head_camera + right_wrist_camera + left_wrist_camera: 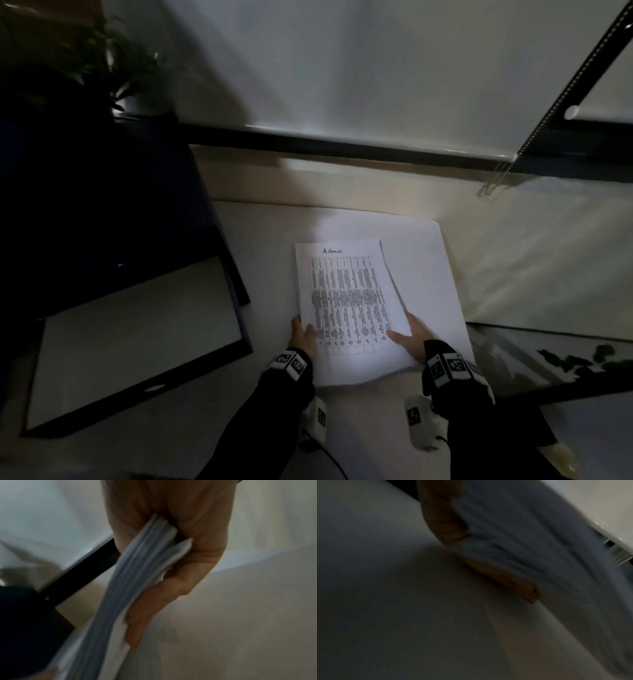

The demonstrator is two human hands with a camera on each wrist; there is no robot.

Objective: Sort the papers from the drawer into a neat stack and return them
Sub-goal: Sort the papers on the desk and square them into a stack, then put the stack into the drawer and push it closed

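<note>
both hands are holding the papers [346,301] by their near corners above the pale table [260,240]. the left hand [303,334] is pinching the near left corner, thumb on top. the right hand [411,337] is clamping the near right corner, thumb over the sheets and fingers [137,622] underneath. the top sheet is reading "admin". the open drawer [133,342] is lying to the left, apart from the papers.

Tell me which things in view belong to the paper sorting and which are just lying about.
Part of the job:
- white printed paper stack headed "Admin", gripped at its near edge by left hand and right hand
- large white sheet beneath it
- open dark blue drawer with pale bottom

Lying about:
- green potted plant
- white roller blind
- beaded blind chain
</note>
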